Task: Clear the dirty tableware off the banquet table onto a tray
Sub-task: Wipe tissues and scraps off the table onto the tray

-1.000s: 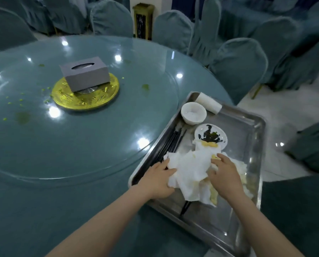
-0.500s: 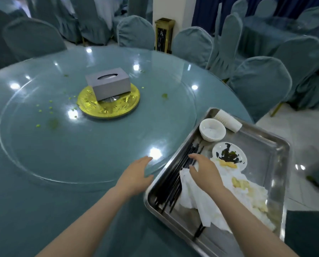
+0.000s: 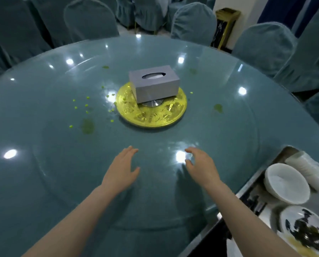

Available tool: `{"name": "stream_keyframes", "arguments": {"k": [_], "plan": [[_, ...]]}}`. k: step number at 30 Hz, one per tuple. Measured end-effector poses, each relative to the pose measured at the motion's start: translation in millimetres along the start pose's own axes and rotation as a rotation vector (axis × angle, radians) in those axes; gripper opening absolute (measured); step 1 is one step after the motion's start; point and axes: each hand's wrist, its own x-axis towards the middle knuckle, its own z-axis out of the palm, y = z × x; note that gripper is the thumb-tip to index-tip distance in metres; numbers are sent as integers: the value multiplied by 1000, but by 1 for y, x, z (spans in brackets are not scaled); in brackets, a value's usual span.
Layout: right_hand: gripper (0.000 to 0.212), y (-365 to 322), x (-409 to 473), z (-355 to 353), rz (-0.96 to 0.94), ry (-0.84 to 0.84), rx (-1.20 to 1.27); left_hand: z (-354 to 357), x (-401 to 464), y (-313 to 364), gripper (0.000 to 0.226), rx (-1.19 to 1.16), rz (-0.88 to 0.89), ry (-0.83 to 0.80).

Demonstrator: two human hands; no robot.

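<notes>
Both hands reach out over the glass turntable, empty. The left hand has its fingers straight and together, thumb spread to the side; the right hand is loosely cupped, fingers relaxed, gripping nothing. Half a second ago the right hand lay on the crumpled napkins in the tray and the left sat at the turntable's edge; now both have left the tray and hover side by side, apart from each other, over the near part of the glass. Whether the palms touch the glass is hard to tell.

On the left of the desk, small green crumbs and a green smear lie scattered on the turntable. At the middle stands the grey tissue box on the gold round plate, as before, with another green smear to its right.

At the lower right the metal tray is now largely cut off by the frame edge. In it a white bowl sits beside a paper cup lying on its side, with a stained white plate nearer the person. The black chopsticks are blurred and half hidden by the right forearm; the napkins are barely in view.

Covered chairs ring the far side.
</notes>
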Motion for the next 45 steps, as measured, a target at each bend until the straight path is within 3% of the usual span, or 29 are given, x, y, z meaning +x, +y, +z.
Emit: {"name": "stream_keyframes", "arguments": {"k": [9, 11, 14, 17, 22, 25, 29, 36, 41, 45], "plan": [[37, -12, 157, 7, -119, 40, -30, -32, 124, -40, 79, 76, -83, 144], [35, -12, 191, 7, -134, 88, -15, -35, 153, -46, 101, 185, -78, 86], [34, -7, 236, 8, -140, 137, -32, -35, 185, -60, 133, 457, -206, -23], [33, 6, 271, 9, -97, 188, -49, -31, 202, -74, 141, 507, -286, -130], [35, 32, 317, 2, -67, 302, -172, -29, 205, -72, 149, 490, -249, -242], [36, 40, 344, -2, -33, 230, -278, -28, 200, -66, 149, 462, -257, -237], [21, 35, 344, 0, -81, 175, -376, -25, 194, -59, 142, 451, -257, -218], [19, 12, 255, 24, -242, 158, -362, -15, 181, -45, 136, 417, -260, -167], [29, -20, 186, 55, -303, 108, -378, 12, 156, -26, 112, 451, -261, -22], [35, -31, 148, 65, -312, 54, -377, 24, 150, -8, 95, 399, -281, -13]]}}
